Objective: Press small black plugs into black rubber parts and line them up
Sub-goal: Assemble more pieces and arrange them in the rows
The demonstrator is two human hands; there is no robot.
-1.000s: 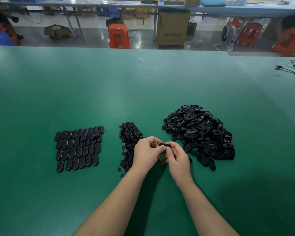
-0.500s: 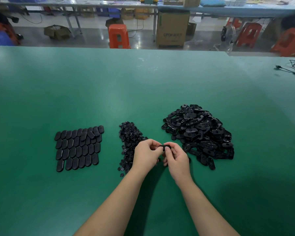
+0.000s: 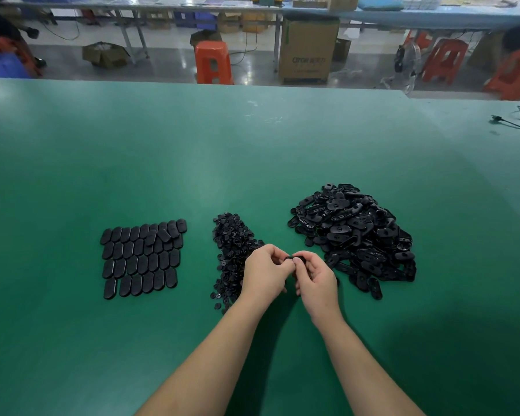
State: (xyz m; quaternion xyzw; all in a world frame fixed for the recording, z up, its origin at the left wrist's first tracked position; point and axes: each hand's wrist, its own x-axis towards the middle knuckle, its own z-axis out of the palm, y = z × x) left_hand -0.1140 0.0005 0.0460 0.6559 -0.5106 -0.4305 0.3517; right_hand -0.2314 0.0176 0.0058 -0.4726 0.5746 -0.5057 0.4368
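My left hand (image 3: 264, 273) and my right hand (image 3: 315, 279) meet over the green table (image 3: 252, 163), both pinching one black rubber part (image 3: 294, 259) between their fingertips. Whether a plug sits in it is hidden by my fingers. A narrow heap of small black plugs (image 3: 233, 244) lies just left of my left hand. A big loose pile of black rubber parts (image 3: 354, 232) lies to the right of my right hand. Several rows of lined-up oval parts (image 3: 141, 256) lie flat at the left.
A black cable (image 3: 514, 123) lies at the table's far right edge. Beyond the table's far edge stand orange stools (image 3: 213, 63), a cardboard box (image 3: 308, 49) and another long workbench.
Both hands stay together on the same rubber part, with only small finger movements. The piles and rows have not moved.
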